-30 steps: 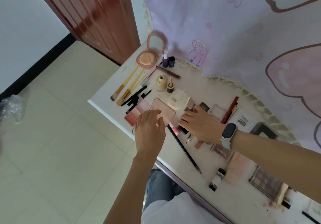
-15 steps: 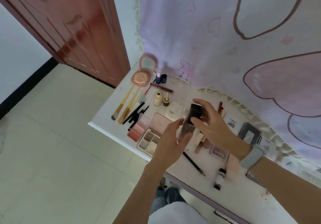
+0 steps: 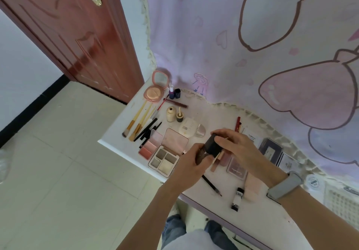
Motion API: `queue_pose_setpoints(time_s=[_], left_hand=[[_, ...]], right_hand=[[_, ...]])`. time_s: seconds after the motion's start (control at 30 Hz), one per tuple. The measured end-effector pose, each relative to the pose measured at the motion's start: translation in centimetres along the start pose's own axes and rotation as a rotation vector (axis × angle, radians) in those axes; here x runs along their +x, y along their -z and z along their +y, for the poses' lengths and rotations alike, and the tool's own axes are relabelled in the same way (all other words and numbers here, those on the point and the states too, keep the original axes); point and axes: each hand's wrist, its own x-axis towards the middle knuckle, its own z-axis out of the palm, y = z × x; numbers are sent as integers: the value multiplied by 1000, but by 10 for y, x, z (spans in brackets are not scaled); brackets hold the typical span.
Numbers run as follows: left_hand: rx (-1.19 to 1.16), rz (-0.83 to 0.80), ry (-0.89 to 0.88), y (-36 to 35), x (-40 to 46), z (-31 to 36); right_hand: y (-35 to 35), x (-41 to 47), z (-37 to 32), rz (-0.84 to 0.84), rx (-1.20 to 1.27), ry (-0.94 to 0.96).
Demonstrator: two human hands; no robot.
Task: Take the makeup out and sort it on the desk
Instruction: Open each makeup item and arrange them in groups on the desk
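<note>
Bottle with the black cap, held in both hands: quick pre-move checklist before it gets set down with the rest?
1. Grip on the bottle: left hand wraps its lower part. ok.
2. Cap: right hand holds it from above; whether it is screwed tight, cannot tell.
3. Bottle lifted off the desk: ok, held above it.
4. Free spot for it: bare desk shows between the cream case and the red pencil. ok.
5. Path down: open four-pan palette and black pencil lie right beneath the hands. not ok.
6. Contents or label: blurred, cannot tell.
</note>
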Motion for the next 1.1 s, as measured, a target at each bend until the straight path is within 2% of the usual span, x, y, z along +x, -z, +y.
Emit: queue_pose_setpoints(time_s=[0.17,0.47,0.63,0.73,0.77,0.83,0.9,0.93,1.0,1.1], left_hand=[[289,186,16,-29,2,7],[336,234,144,-83,-5,9],[218,256,237,-95,-8,1],[138,263,288,-85,-4,-4],[65,269,300,-78,-2,-4],[-235,299,342,-63,4,0],[-506,350,345,-47,16,10],[-552,370,318,-38,24,14],[-541,386,227,-20,41,23],[-310,430,133,6,74,34]], right_hand=[[21,3,11,-44,-28,-9],[60,-6,49,-192,-134,3],[66,-1,50,-227,-139,10],[78,16,46,6,2,5],[84,22,45,94,78,-11],[91,34,45,169,253,-87],[91,43,48,130,395,-187],[89,48,49,103,419,-225],[83,57,52,69,381,-252],[73,77,52,76,266,-229]])
